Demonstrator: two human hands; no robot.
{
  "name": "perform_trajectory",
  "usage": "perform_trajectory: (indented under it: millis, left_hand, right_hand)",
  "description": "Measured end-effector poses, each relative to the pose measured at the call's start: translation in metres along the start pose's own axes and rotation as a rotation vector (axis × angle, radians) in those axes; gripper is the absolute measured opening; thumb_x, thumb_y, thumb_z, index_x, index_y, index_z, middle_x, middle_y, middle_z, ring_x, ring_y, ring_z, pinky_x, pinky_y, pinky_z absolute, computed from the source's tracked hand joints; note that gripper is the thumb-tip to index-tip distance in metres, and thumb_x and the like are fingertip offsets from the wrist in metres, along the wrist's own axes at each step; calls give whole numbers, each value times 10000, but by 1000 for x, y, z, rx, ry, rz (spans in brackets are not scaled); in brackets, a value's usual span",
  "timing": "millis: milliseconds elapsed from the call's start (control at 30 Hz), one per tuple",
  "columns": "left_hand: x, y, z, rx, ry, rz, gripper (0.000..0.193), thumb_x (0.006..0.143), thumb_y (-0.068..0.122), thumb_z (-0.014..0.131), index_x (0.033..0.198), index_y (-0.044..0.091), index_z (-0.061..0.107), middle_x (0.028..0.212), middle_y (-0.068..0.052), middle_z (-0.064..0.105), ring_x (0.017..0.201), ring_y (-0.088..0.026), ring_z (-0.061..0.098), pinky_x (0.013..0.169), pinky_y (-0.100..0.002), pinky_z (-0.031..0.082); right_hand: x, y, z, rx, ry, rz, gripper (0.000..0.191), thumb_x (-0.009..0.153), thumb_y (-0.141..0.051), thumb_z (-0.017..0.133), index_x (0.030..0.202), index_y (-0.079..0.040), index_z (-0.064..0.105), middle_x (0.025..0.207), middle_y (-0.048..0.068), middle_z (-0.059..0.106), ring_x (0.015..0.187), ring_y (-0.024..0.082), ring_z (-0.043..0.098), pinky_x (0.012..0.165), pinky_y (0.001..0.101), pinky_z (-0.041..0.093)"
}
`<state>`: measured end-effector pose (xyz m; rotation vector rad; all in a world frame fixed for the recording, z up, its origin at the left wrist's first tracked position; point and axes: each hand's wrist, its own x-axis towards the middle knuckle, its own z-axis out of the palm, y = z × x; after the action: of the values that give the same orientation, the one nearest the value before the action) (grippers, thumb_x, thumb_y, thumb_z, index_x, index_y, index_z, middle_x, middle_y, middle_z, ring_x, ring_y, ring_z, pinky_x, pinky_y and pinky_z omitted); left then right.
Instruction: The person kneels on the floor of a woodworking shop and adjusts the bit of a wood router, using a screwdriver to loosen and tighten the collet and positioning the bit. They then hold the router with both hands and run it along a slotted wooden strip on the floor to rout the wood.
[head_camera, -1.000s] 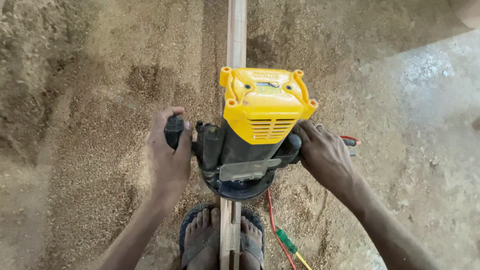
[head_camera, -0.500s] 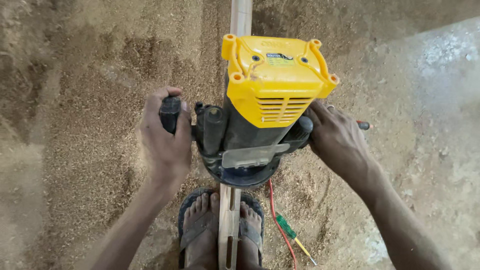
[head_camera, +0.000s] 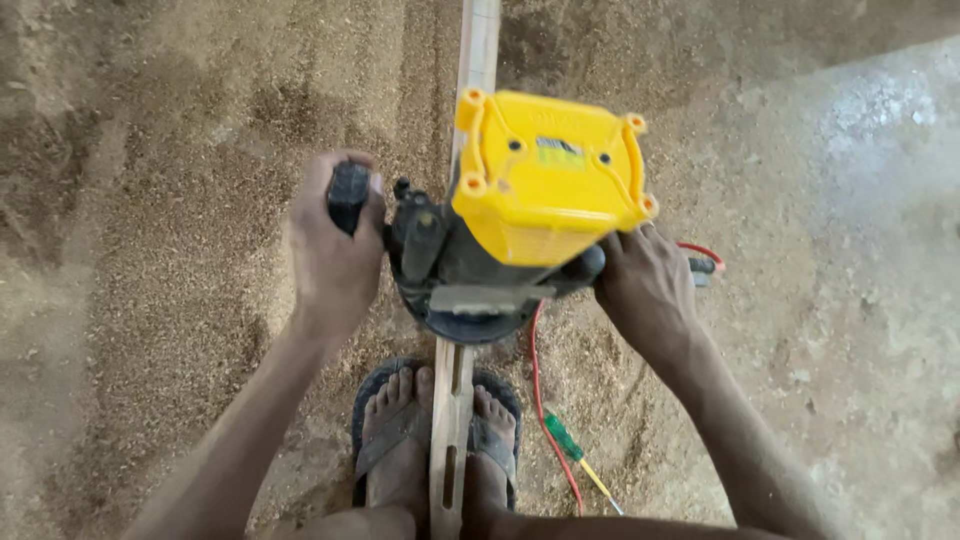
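Yellow plastic caps the router (head_camera: 530, 215) at picture centre, its top hiding most of the dark body and the bit below. The left hand (head_camera: 335, 250) at nine o'clock is closed around the black side handle (head_camera: 348, 195). The right hand (head_camera: 645, 285) at three o'clock wraps the opposite handle, which is almost wholly hidden beneath the housing and palm. The wooden strip (head_camera: 452, 400) runs from twelve to six o'clock under the tool, slotted near the bottom, pinned between two sandalled feet (head_camera: 400, 440) cut off by the frame. A red cord (head_camera: 540, 400) trails at five o'clock beside a green screwdriver (head_camera: 568, 445) on sawdust (head_camera: 170, 250).
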<state>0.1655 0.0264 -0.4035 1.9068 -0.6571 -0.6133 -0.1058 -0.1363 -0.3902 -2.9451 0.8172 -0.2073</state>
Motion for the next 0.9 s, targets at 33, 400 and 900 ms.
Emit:
perform_trajectory:
  millis: [33,400,900]
  left_hand:
    - [2,0,0,12,10,33,200,1028,206,605,1185,83,606,950,-60,638,692,-136,602,543,-307,552]
    - [1,4,-5,8,39,96,234,1038,204,636,924,6,588,736,-78,601,600,-158,619,551,-349,504]
    - [7,6,-5,116,59,65,285,1022,241,644,872,3,597,758,-114,636,646,-219,599,634,-434,494]
  right_hand:
    - [1,0,-1,11,3,-15,548,721,1,693,1255,-54,579,1097,172,629,985,382,627,799,503,513]
    - [12,-9,-14,-14,-147,35,479,830,-56,698,1271,-32,513,1042,164,595,708,339,624,633,483,504]
    - [25,-16,-24,-25,-142,91,350,828,-197,765,1141,-90,648,967,132,707,790,369,691,648,498,535]
